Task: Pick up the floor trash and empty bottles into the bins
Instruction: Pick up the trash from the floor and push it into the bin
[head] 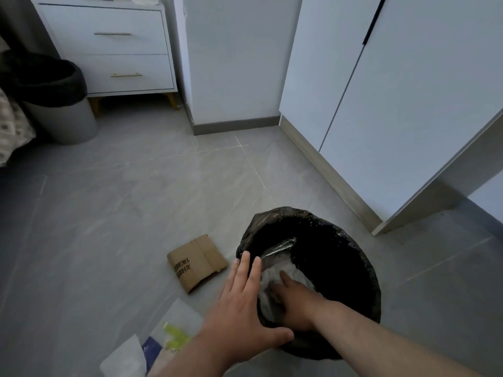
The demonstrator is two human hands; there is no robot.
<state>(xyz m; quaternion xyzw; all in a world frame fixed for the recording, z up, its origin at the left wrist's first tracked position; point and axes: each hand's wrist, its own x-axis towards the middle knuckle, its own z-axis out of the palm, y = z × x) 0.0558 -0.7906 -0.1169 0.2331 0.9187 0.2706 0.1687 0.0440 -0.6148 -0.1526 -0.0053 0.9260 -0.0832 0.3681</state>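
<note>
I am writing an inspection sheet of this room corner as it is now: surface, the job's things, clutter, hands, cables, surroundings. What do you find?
Surface: grey tiled floor, pale grout lines.
Job's things: near bin with black liner, white crumpled trash inside; cardboard piece flat on the floor beside it; plastic wrappers on the floor, lower left; far bin by the nightstand.
Clutter: patterned fabric at the left edge.
Hands: left hand flat, fingers straight, over the near bin's rim; right hand presses the white crumpled trash inside.
Cables: nothing seen.
Surroundings: white nightstand, white wardrobe doors.
</note>
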